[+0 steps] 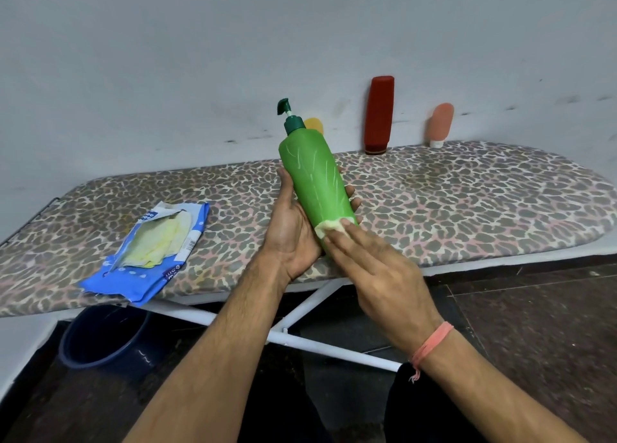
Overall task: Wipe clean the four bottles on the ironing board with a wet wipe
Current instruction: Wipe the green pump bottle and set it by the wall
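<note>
Green plastic fills our grip: the left hand (293,232) curls round the pump bottle (314,182), held above the ironing board (467,189) with its long axis leaning from 5 o'clock at the base to 11 o'clock at the pump. Our right hand (377,269) presses a wet wipe (330,227) flat-fingered against the base, so we judge the stroke should run up toward 11. At 9 o'clock the blue wipe pack (147,242) lies open showing pale wipes; 3 bottles stand along the wall at 12 to 2.
</note>
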